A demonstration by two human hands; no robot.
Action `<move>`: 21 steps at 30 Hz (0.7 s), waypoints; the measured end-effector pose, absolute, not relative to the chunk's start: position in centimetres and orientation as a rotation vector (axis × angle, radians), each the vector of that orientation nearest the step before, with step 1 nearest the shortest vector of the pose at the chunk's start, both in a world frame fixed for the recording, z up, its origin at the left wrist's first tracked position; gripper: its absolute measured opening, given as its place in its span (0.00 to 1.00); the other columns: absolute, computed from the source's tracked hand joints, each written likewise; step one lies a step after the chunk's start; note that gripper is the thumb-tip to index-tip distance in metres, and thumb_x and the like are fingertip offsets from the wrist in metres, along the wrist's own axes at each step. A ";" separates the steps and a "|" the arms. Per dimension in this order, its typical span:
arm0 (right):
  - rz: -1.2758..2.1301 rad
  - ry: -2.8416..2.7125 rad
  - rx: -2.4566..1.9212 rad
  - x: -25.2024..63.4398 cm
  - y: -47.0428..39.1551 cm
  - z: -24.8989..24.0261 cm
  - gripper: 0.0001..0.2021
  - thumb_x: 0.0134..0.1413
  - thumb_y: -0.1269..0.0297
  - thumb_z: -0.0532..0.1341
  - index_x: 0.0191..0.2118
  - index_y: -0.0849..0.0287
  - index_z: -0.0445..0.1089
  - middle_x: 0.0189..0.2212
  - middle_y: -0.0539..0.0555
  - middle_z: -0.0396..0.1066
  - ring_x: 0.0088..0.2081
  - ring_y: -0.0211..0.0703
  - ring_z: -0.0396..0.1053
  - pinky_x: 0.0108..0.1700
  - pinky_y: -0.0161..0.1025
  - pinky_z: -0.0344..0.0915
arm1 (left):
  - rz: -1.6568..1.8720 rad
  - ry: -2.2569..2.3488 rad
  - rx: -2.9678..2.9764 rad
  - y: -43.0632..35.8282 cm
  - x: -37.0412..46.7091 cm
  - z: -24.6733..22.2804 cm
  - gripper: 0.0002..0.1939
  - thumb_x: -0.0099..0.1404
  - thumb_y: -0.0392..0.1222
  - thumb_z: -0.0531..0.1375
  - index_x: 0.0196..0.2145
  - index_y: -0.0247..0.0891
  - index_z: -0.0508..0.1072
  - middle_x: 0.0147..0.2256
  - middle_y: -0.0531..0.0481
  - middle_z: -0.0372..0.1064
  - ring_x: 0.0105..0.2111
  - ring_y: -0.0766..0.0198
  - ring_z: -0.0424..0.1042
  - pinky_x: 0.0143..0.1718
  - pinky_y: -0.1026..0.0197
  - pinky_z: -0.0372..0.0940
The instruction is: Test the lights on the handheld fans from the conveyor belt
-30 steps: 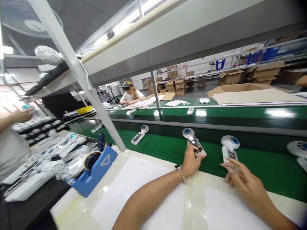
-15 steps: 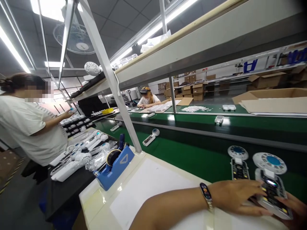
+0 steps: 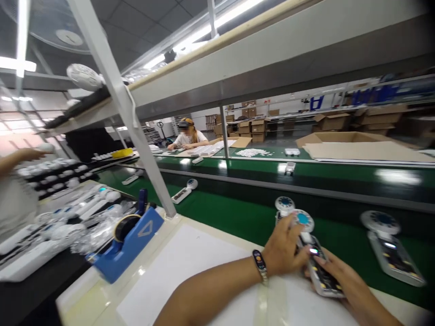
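Note:
Both hands are at one white handheld fan (image 3: pixel 322 278), its handle cover off so that the circuit board and a small lit display show. My left hand (image 3: pixel 283 249), with a watch band at the wrist, has fingers at the side of the round fan head and a thumb by the display. Around the handle from the right, my right hand (image 3: pixel 346 276) grips it with the thumb on the board. Partly hidden behind the left fingers is another open fan (image 3: pixel 284 204). A third open fan (image 3: pixel 390 246), display lit, lies on the green belt to the right.
A blue tape dispenser (image 3: pixel 127 244) stands at the left of the white-papered worktop (image 3: pixel 190 267). Several fans and plastic wrap (image 3: pixel 98 233) lie farther left. A metal post (image 3: pixel 125 108) and overhead shelf (image 3: pixel 238 77) frame the belt (image 3: pixel 217 213). Two co-workers are nearby.
The view has turned right, bringing the third fan into sight. Both hands have moved left with the held fan, toward the fan beside it. The left co-worker is now mostly out of view.

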State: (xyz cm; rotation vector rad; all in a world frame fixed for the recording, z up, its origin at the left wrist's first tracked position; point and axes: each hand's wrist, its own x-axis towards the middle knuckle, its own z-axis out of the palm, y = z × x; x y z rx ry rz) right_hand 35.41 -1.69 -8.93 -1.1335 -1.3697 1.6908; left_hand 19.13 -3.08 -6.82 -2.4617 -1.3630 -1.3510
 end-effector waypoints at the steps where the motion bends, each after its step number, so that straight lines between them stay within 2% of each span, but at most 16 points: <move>1: 1.795 -1.279 -1.114 35.2 -2.1 -8.4 0.35 0.45 0.50 0.60 0.57 0.61 0.53 0.24 0.58 0.74 0.26 0.51 0.73 0.30 0.45 0.70 | -1.359 -1.413 -2.430 -3.0 19.1 -6.8 0.27 0.61 0.44 0.52 0.56 0.35 0.51 0.60 0.35 0.42 0.60 0.49 0.45 0.57 0.43 0.50; 4: 1.926 -1.172 -1.005 34.9 -2.7 -7.6 0.38 0.44 0.51 0.62 0.59 0.61 0.49 0.22 0.52 0.73 0.22 0.45 0.70 0.25 0.40 0.68 | -1.362 -1.573 -2.385 -2.7 19.0 -6.9 0.25 0.63 0.43 0.50 0.57 0.37 0.52 0.61 0.38 0.38 0.61 0.50 0.43 0.58 0.43 0.48; 9: 1.912 -1.297 -0.891 34.6 -2.6 -7.6 0.35 0.44 0.48 0.62 0.55 0.60 0.51 0.19 0.49 0.70 0.17 0.39 0.67 0.19 0.35 0.63 | -1.330 -1.641 -2.400 -2.5 19.0 -6.7 0.23 0.65 0.41 0.47 0.58 0.39 0.52 0.62 0.41 0.35 0.61 0.52 0.40 0.59 0.46 0.47; 15: 1.890 -1.410 -0.803 34.6 -2.6 -7.3 0.34 0.45 0.46 0.60 0.55 0.57 0.50 0.22 0.48 0.69 0.20 0.40 0.69 0.23 0.36 0.65 | -1.315 -1.658 -2.407 -2.5 19.1 -6.2 0.21 0.66 0.40 0.47 0.57 0.43 0.54 0.62 0.44 0.36 0.61 0.52 0.41 0.59 0.47 0.47; 21: 1.878 -1.445 -0.814 34.8 -2.4 -7.6 0.32 0.48 0.46 0.58 0.55 0.56 0.51 0.21 0.48 0.70 0.20 0.40 0.69 0.21 0.36 0.64 | -1.298 -1.646 -2.419 -2.6 19.1 -5.9 0.21 0.66 0.40 0.47 0.57 0.43 0.54 0.62 0.45 0.35 0.62 0.52 0.39 0.59 0.48 0.47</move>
